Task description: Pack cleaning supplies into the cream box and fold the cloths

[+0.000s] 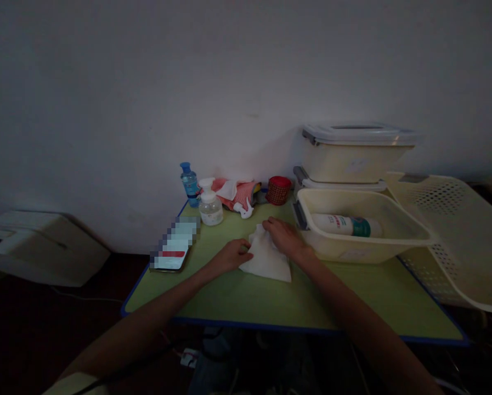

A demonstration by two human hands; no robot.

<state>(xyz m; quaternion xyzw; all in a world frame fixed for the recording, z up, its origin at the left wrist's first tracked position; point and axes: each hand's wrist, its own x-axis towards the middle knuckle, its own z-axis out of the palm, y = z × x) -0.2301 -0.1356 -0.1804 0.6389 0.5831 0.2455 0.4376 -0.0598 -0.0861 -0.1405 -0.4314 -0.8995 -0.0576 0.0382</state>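
A thin white cloth (pixel 266 259) lies partly spread on the table, its top edge uneven. My left hand (pixel 234 254) is at the cloth's left edge, with thumb and curled fingers closed on the margin. At the upper right of the cloth, my right hand (pixel 283 236) has its bent fingers closed on the top edge and covers part of that side. Whether the cloth is a single layer or folded, I cannot tell.
A phone (pixel 174 244) lies at the table's left. Behind stand a blue bottle (pixel 189 184), a pump bottle (pixel 210 208), a pink cloth (pixel 241 193) and a red woven basket (pixel 278 192). An open cream bin (pixel 365 247) holds a white-and-green canister (pixel 346 225), beside lidded boxes (pixel 356 159).
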